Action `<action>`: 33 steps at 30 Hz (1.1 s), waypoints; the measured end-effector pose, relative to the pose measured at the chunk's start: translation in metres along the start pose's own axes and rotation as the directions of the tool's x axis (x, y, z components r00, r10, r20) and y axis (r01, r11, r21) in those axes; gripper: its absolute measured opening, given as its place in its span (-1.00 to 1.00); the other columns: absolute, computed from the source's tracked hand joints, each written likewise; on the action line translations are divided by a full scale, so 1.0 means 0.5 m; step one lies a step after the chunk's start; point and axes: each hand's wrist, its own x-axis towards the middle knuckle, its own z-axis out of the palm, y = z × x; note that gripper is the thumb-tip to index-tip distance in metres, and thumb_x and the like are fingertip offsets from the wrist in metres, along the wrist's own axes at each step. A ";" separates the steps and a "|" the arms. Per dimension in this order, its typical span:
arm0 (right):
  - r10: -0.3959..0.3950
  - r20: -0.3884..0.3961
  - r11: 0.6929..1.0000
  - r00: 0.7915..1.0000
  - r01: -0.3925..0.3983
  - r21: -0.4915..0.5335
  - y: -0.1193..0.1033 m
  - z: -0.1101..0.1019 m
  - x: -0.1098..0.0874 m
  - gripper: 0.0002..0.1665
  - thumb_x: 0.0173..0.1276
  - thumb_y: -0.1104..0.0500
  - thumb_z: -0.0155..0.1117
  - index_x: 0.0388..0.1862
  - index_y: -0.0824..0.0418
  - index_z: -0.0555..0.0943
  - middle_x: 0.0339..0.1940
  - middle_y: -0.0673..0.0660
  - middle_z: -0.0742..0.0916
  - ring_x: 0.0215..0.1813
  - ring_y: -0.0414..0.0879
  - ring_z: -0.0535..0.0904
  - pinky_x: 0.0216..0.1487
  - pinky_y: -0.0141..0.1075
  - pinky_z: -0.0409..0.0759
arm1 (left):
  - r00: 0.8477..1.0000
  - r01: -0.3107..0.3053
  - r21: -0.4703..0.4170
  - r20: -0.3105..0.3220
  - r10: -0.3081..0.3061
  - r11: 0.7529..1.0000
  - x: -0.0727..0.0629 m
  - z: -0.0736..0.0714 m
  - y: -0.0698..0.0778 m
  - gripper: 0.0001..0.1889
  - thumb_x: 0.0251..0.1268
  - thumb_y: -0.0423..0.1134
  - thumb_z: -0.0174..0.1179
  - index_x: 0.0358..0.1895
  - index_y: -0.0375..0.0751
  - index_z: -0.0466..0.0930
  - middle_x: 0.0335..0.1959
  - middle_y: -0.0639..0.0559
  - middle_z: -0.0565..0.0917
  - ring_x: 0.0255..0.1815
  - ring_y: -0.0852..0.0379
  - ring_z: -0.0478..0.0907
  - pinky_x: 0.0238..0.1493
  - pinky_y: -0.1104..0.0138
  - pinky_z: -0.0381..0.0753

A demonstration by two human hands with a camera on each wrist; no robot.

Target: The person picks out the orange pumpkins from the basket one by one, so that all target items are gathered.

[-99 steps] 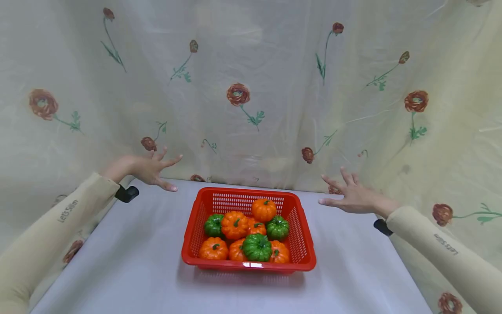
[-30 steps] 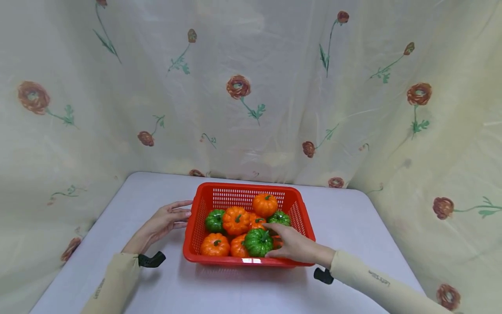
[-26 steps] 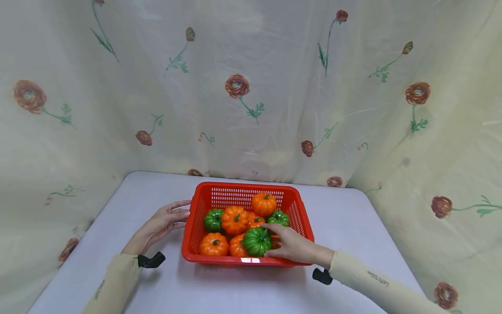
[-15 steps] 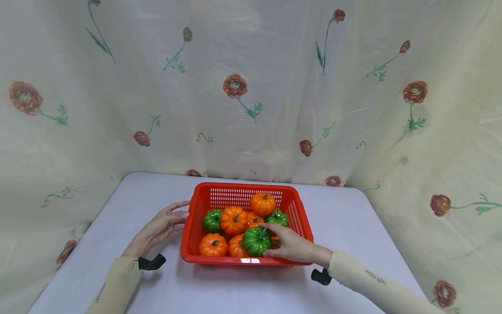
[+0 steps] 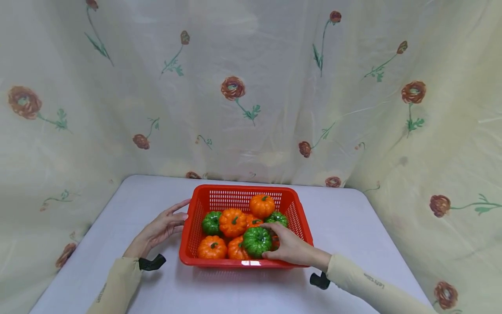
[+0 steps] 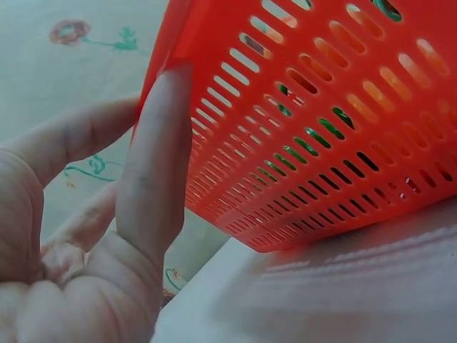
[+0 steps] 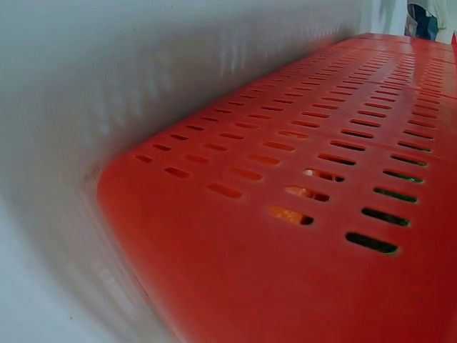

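Note:
In the head view, a red perforated plastic basket (image 5: 204, 262) stands on the table, holding several small orange and green pumpkins. My right hand (image 5: 291, 246) reaches over the basket's right side. Its thumb and fingers are curved round a glossy green pumpkin (image 5: 256, 242) at the front; they grip its right side. The right wrist view shows only the basket's outer wall (image 7: 235, 236), not the hand. My left hand (image 5: 158, 229) touches the basket's left rim with extended fingers. Close up, one finger of the left hand (image 6: 78, 229) lies against the outer wall.
Other pumpkins lie close by: an orange pumpkin (image 5: 262, 206) at the back right, another orange pumpkin (image 5: 233, 222) in the middle, and a green pumpkin (image 5: 211, 223) at left. A white cloth (image 5: 345, 226) covers the table. Behind hangs a floral curtain (image 5: 270, 113).
Both hands came down from above the table's sides to the basket. Since half a second ago, the green pumpkin has tilted slightly in my right hand; the left hand stays at the rim.

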 end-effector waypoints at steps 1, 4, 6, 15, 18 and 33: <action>0.004 -0.006 1.000 1.000 -0.004 0.014 0.001 0.001 0.000 -0.11 0.13 -0.03 0.46 0.39 0.17 0.31 0.27 0.14 0.50 0.19 -0.03 0.50 0.22 -0.07 0.56 | 1.000 0.000 -0.009 0.000 0.000 1.000 0.001 0.000 -0.002 -0.29 0.34 -0.29 0.18 0.50 0.14 0.11 0.25 -0.10 0.46 0.03 0.03 0.63 0.07 0.16 0.65; 0.012 -0.017 0.999 1.000 -0.011 0.048 0.002 0.004 -0.002 -0.12 0.12 -0.02 0.47 0.37 0.16 0.30 0.28 0.14 0.47 0.24 0.01 0.49 0.24 -0.08 0.56 | 1.000 -0.008 -0.020 0.014 0.009 1.000 0.003 -0.003 -0.007 -0.29 0.35 -0.31 0.16 0.51 0.13 0.08 0.23 -0.09 0.48 0.03 0.02 0.63 0.06 0.16 0.65; 0.019 -0.022 0.998 1.000 -0.017 0.058 0.002 0.006 -0.003 -0.12 0.12 -0.02 0.47 0.37 0.14 0.30 0.28 0.13 0.46 0.26 0.02 0.48 0.25 -0.07 0.54 | 1.000 -0.017 -0.027 0.020 0.018 0.999 0.004 -0.005 -0.009 -0.28 0.35 -0.31 0.16 0.51 0.12 0.07 0.20 -0.08 0.50 0.02 0.02 0.64 0.05 0.16 0.65; 0.032 -0.027 0.998 0.999 -0.031 0.058 0.004 0.008 -0.004 -0.12 0.12 -0.02 0.45 0.38 0.07 0.28 0.29 0.12 0.51 0.21 0.01 0.53 0.20 -0.04 0.58 | 1.000 -0.014 -0.052 0.007 0.014 0.999 0.004 -0.002 -0.010 -0.26 0.33 -0.31 0.18 0.51 0.11 0.07 0.19 -0.06 0.51 0.00 0.03 0.65 0.02 0.18 0.67; 0.031 -0.027 0.998 0.999 -0.029 0.061 0.004 0.006 -0.004 -0.12 0.12 -0.02 0.46 0.38 0.06 0.28 0.29 0.12 0.51 0.21 0.01 0.52 0.21 -0.02 0.57 | 1.000 -0.008 -0.071 0.005 0.009 0.997 0.004 -0.002 -0.009 -0.28 0.34 -0.33 0.17 0.50 0.12 0.09 0.17 -0.07 0.54 -0.02 0.03 0.66 0.01 0.18 0.67; 0.042 0.036 0.998 0.998 -0.043 0.039 0.005 -0.007 -0.009 -0.06 0.13 -0.18 0.44 0.41 0.12 0.31 0.32 0.13 0.52 0.27 0.02 0.52 0.28 -0.05 0.52 | 1.000 -0.017 -0.054 0.020 0.018 0.998 0.005 -0.004 -0.012 -0.28 0.37 -0.31 0.14 0.52 0.13 0.04 0.42 -0.25 0.24 0.00 0.05 0.65 0.02 0.20 0.67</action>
